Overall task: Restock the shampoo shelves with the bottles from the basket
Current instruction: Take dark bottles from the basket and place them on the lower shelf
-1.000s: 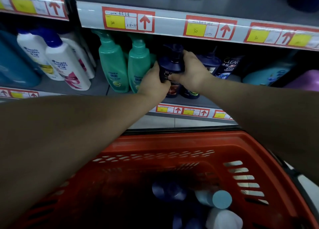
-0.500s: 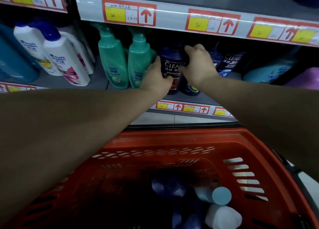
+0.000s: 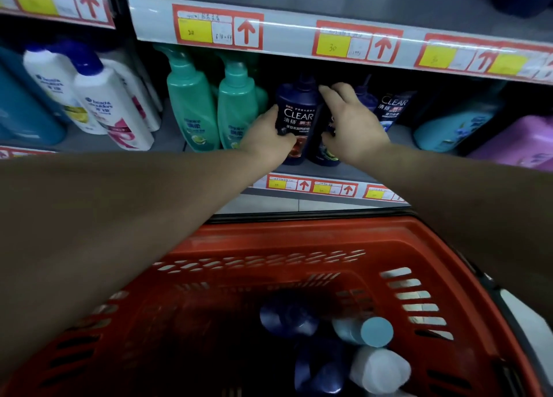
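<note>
Nearest me, the red slotted plastic basket [image 3: 299, 238] carried spare bottles [image 3: 375, 332] lying down. Beyond it, the dark navy Clear shampoo bottle [image 3: 296, 109] stood upright on the grey shelf [image 3: 368, 169] between my hands: left hand [image 3: 269, 135] gripping its lower side, right hand [image 3: 351, 124] pressing opposite, fingers fairly straight.

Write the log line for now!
step: shelving | left hand: holds Clear bottle | right hand: rests on dark bottle | basket: has bottles
</note>
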Available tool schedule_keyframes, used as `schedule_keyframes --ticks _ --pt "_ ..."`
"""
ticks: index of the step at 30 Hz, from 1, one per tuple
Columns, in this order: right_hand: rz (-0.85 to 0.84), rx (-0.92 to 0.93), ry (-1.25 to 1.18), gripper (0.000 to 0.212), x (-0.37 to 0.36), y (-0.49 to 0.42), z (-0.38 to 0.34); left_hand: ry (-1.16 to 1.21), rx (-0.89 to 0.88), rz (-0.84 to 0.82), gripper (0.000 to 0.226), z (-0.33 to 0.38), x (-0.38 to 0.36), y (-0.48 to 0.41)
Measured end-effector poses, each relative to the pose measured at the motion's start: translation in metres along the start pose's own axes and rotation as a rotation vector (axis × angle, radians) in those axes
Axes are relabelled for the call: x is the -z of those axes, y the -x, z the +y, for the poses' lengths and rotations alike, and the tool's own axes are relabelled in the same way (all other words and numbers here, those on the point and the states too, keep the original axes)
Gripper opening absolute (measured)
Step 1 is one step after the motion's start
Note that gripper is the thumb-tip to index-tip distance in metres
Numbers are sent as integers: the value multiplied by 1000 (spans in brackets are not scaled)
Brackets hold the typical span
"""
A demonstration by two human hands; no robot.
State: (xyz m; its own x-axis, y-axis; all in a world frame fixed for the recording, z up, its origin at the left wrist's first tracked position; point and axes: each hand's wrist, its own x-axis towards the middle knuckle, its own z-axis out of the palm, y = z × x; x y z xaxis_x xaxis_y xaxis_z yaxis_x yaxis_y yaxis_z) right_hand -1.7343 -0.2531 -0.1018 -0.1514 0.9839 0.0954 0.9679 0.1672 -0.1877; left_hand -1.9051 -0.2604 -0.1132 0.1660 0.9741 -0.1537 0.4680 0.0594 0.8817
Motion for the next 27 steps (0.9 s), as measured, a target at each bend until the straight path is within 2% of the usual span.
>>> schedule_keyframes --ticks 3,5,8,10,13,15,18,20,24,27 --pt "-65 -10 -23 83 13 10 -2 -43 32 -86 49 11 15 15" --pt "-54 -3 -63 76 23 22 -8 -110 35 -184 49 15 24 27" --pt "34 86 -103 36 43 48 -22 -289 -16 -256 50 20 38 50" --pt "69 165 -141 21 57 72 -36 -336 -73 -258 46 26 46 69" --pt "90 244 -182 27 70 113 -58 -454 -220 -287 33 33 56 102" --pt "97 274 -195 22 71 142 -70 -561 -332 -335 33 30 60 122" --pt "-2 270 -235 10 62 177 -81 -650 -500 -326 32 18 61 152" --pt "-98 234 -258 7 51 191 -87 -699 -593 -264 36 8 58 169" --pt "-102 115 -268 18 34 204 -98 -801 -690 -115 33 -14 51 196" --pt "-144 147 -237 32 27 210 -100 -831 -779 -110 28 -28 47 205"
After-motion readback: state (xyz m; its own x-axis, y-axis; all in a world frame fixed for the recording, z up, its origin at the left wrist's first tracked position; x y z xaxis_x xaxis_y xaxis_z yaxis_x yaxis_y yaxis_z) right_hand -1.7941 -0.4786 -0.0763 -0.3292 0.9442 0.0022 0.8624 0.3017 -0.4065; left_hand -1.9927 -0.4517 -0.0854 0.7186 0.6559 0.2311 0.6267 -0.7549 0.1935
